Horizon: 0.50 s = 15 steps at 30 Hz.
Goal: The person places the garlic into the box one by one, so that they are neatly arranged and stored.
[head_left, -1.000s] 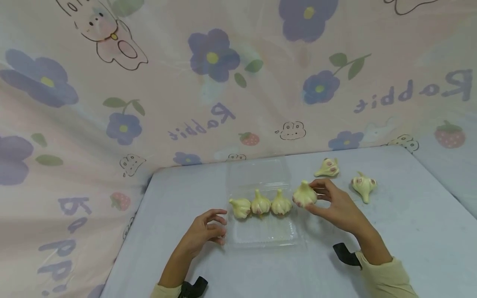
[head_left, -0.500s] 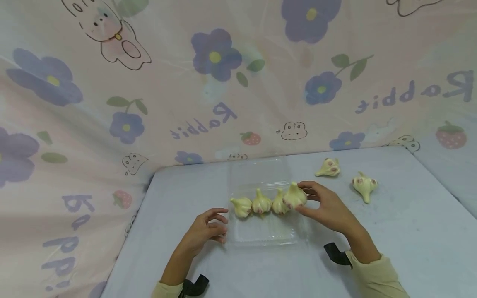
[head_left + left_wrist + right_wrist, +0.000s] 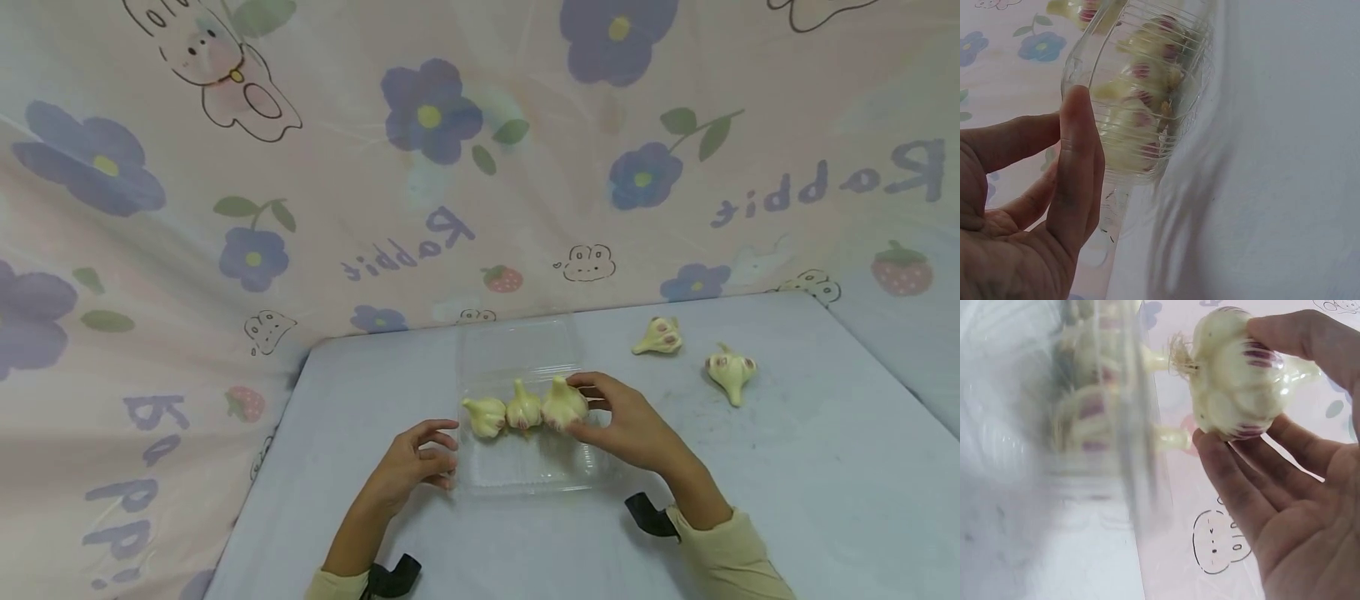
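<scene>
My right hand (image 3: pixel 633 427) pinches a pale garlic bulb (image 3: pixel 562 407) between thumb and fingers over the clear plastic box (image 3: pixel 525 477). In the right wrist view this garlic bulb (image 3: pixel 1235 378), with purple streaks and a tuft of roots, is raised above the box's rim. Two more garlic bulbs show inside the box, one at the left (image 3: pixel 486 418) and one beside it (image 3: pixel 523 410); a third is hidden behind the held one in the head view. At the box's left side, my left hand (image 3: pixel 412 460) has relaxed fingers, with fingertips right at the wall (image 3: pixel 1079 69).
On the white-covered table, two loose garlic bulbs lie at the back right, one farther back (image 3: pixel 660 337) and one nearer (image 3: pixel 731 375). The box's hinged lid (image 3: pixel 517 343) lies back toward the flower-printed curtain (image 3: pixel 330 167).
My right hand has moved left with the garlic bulb, from beside the box to over it, where it now covers the third bulb in the head view. My left hand has stayed at the box's side.
</scene>
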Each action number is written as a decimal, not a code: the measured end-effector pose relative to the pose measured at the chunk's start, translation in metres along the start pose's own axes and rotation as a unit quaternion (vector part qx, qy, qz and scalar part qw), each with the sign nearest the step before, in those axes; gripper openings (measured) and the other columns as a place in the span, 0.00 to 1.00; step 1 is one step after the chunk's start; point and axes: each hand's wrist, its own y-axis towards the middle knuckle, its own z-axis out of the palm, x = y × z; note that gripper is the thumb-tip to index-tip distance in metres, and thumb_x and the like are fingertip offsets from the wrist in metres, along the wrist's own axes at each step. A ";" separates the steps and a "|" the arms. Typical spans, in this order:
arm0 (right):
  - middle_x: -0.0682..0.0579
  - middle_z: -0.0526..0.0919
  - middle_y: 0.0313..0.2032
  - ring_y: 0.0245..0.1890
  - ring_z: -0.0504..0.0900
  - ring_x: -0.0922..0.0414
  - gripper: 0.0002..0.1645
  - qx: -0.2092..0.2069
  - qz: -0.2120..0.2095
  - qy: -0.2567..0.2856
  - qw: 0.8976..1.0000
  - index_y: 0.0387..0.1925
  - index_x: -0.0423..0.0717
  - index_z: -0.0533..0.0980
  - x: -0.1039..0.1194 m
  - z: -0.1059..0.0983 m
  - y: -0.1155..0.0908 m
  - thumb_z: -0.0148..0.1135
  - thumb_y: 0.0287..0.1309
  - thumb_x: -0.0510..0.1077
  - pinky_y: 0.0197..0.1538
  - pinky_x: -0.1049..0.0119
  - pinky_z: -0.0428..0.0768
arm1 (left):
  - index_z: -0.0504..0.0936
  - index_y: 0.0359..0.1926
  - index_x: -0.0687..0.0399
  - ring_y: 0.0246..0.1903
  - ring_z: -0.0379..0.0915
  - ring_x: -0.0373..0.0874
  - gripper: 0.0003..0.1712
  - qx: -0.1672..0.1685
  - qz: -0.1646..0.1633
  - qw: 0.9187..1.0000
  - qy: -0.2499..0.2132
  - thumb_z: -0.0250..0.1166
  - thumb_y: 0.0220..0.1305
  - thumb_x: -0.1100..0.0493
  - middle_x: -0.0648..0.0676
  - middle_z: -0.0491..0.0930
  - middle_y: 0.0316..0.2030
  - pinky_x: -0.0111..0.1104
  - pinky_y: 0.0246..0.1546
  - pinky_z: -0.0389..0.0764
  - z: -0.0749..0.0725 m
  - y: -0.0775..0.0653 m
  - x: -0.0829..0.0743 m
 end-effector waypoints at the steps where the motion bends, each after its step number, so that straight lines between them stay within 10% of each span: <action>1: 0.48 0.77 0.62 0.58 0.80 0.46 0.36 0.003 0.001 0.004 1.000 0.64 0.49 0.69 0.000 0.002 0.000 0.73 0.57 0.51 0.60 0.50 0.81 | 0.66 0.69 0.67 0.32 0.80 0.40 0.35 -0.001 -0.002 1.000 0.000 0.66 0.61 0.70 0.57 0.74 0.46 0.32 0.31 0.88 0.000 0.000 0.000; 15: 0.50 0.77 0.61 0.57 0.81 0.49 0.37 0.030 0.013 0.031 0.999 0.65 0.52 0.69 0.007 0.027 0.007 0.73 0.56 0.52 0.59 0.49 0.82 | 0.66 0.68 0.66 0.33 0.79 0.41 0.35 -0.004 -0.009 1.000 0.001 0.67 0.60 0.70 0.57 0.73 0.47 0.33 0.32 0.88 0.000 0.000 0.000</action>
